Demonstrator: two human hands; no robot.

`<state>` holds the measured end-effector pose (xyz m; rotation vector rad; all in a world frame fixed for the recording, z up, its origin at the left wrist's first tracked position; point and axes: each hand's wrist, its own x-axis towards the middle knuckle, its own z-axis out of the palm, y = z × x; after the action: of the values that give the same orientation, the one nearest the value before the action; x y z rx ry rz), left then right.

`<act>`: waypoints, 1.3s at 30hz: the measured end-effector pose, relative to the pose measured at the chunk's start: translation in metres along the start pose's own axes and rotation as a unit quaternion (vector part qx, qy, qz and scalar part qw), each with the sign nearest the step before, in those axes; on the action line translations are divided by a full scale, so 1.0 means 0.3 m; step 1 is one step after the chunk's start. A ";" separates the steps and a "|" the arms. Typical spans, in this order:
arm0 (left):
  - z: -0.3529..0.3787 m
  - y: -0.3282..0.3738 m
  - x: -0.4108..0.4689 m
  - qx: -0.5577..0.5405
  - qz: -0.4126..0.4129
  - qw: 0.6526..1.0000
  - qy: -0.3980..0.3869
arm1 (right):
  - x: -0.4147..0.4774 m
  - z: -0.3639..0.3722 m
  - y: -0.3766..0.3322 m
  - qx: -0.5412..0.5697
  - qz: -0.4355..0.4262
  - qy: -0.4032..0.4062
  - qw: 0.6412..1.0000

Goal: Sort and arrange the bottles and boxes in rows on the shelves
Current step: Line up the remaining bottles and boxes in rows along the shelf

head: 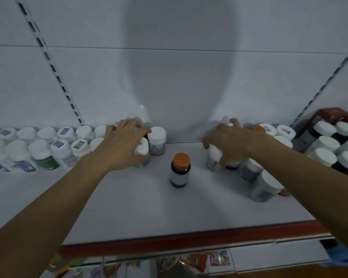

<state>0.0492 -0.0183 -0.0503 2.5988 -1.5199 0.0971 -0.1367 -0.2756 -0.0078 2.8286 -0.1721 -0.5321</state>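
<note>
Left hand (pixel 125 143) palm-down, fingers curled round a white-capped bottle (pixel 142 150); right hand (pixel 235 145) likewise round a second bottle (pixel 213 157), arms outstretched.

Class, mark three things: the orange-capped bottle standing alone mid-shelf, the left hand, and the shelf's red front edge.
orange-capped bottle (pixel 180 171): head view, middle of its body.
left hand (pixel 125 145): head view, back of the hand.
red front edge (pixel 189 240): head view, middle of the strip.
</note>
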 end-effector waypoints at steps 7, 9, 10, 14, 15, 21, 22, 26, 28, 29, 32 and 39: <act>-0.004 -0.006 -0.038 -0.015 0.002 0.999 0.033 | 0.086 -0.108 -0.089 0.237 0.015 0.122 0.964; -0.004 -0.008 -0.055 -0.011 -0.002 0.999 0.051 | 0.115 -0.138 -0.129 0.265 0.008 0.114 0.957; -0.002 -0.009 -0.064 -0.010 -0.001 0.998 0.058 | 0.127 -0.149 -0.153 0.273 0.005 0.107 0.956; 0.006 -0.012 -0.081 -0.001 -0.006 0.998 0.070 | 0.180 -0.152 -0.258 0.240 0.000 0.083 0.967; 0.007 -0.013 -0.081 -0.004 -0.008 0.997 0.071 | 0.195 -0.141 -0.280 0.238 0.001 0.091 0.967; 0.024 -0.020 -0.084 -0.041 -0.003 0.996 0.076 | 0.247 -0.120 -0.344 0.232 0.002 0.127 0.964; 0.027 -0.024 -0.083 -0.045 -0.003 0.996 0.075 | 0.253 -0.125 -0.348 0.234 0.008 0.124 0.964; 0.033 -0.032 -0.077 -0.046 -0.001 0.996 0.073 | 0.261 -0.143 -0.367 0.244 0.034 0.095 0.965; 0.034 -0.033 -0.076 -0.043 -0.002 0.997 0.069 | 0.263 -0.143 -0.375 0.265 0.046 0.090 0.959; 0.033 -0.033 -0.076 -0.043 -0.002 0.997 0.068 | 0.263 -0.141 -0.379 0.276 0.052 0.091 0.955; 0.027 -0.030 -0.076 -0.042 -0.005 0.997 0.060 | 0.263 -0.129 -0.387 0.294 0.063 0.095 0.949; -0.022 -0.031 -0.085 -0.008 0.005 1.000 0.022 | 0.233 -0.170 -0.285 0.312 0.025 0.061 0.948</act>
<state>0.0449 0.0093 -0.0477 2.5588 -1.5131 0.1429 -0.0472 -0.1931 -0.0091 3.4429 -0.4605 -0.3267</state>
